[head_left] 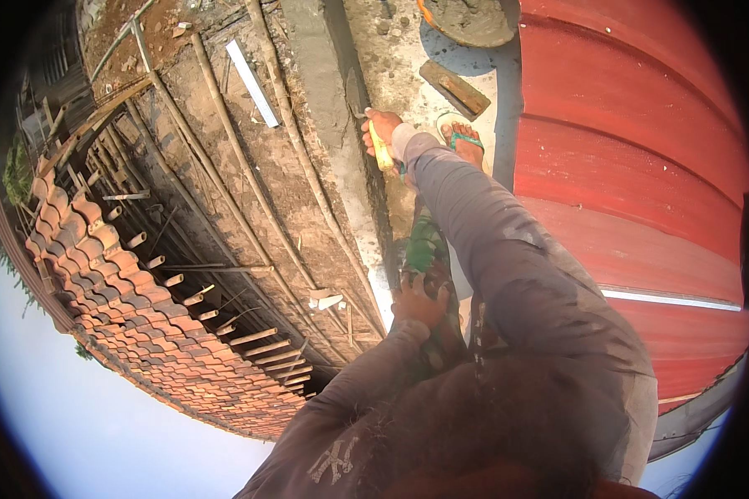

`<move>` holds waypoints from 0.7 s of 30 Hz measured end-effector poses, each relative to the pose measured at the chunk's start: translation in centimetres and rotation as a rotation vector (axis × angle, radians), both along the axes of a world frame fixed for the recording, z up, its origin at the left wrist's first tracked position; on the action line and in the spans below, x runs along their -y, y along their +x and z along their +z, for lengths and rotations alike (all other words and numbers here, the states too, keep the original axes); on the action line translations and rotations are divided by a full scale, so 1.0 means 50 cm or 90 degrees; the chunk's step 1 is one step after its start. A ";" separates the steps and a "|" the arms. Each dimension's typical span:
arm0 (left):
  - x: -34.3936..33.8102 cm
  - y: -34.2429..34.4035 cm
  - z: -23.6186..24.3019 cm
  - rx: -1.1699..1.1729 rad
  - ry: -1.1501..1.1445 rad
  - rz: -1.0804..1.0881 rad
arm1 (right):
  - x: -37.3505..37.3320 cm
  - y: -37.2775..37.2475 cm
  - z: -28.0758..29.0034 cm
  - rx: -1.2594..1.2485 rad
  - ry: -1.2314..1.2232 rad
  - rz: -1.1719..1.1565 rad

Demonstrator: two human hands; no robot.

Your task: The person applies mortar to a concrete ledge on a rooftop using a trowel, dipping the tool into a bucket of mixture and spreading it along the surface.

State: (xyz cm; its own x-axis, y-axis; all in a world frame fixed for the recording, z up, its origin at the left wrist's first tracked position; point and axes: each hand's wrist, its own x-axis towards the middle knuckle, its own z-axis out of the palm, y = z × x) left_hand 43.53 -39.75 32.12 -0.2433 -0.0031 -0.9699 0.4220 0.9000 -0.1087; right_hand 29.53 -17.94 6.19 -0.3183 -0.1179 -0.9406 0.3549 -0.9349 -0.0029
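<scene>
My right hand (379,130) is closed round the yellow handle of a trowel (381,150), at the edge of a wall top coated with wet grey mortar (329,91). Only a bit of thin metal shows past my fingers; the blade can hardly be made out. Lower down, my left hand (419,301) lies on the knee of my camouflage trousers (424,248), fingers spread and holding nothing. Beyond my right hand, a flat wooden float (455,89) rests on the mortar-spotted ledge. An orange-rimmed tub (429,18) of grey mortar stands past it.
Red metal roofing sheets (624,125) slope away at the right. Left of the wall is a drop crossed by bamboo poles (225,141), with a white metal bar (252,83) there. Clay roof tiles (141,324) lie farther left. My sandalled foot (464,137) stands beside my right wrist.
</scene>
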 end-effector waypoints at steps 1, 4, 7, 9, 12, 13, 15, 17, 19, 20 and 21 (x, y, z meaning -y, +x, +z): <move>-0.003 -0.002 0.001 0.010 -0.004 0.008 | 0.025 0.006 0.002 0.013 -0.031 -0.023; -0.017 -0.002 0.006 0.031 -0.022 0.004 | 0.122 0.093 -0.014 0.007 -0.126 -0.058; -0.040 0.000 0.011 0.010 -0.017 0.000 | 0.150 0.201 0.029 -0.020 -0.152 0.014; -0.044 0.000 0.018 -0.023 0.003 -0.012 | 0.126 0.246 0.075 -0.028 -0.108 0.056; -0.059 -0.006 0.033 -0.008 -0.016 0.002 | 0.055 0.304 0.114 -0.060 -0.018 0.115; -0.052 -0.006 0.034 -0.012 -0.016 0.005 | 0.028 0.314 0.132 -0.064 0.030 0.137; -0.054 -0.014 0.040 -0.007 -0.004 -0.001 | 0.009 0.371 0.090 -0.061 0.217 0.166; -0.079 -0.044 0.058 0.021 -0.009 0.018 | -0.045 0.411 0.091 -0.105 0.341 0.297; -0.075 -0.053 0.065 0.019 -0.016 0.031 | -0.134 0.359 0.249 0.024 0.266 0.297; -0.079 -0.062 0.056 0.015 0.007 0.021 | -0.160 0.372 0.250 0.019 0.276 0.267; -0.076 -0.064 0.055 0.007 0.023 0.022 | -0.184 0.388 0.246 0.007 0.281 0.247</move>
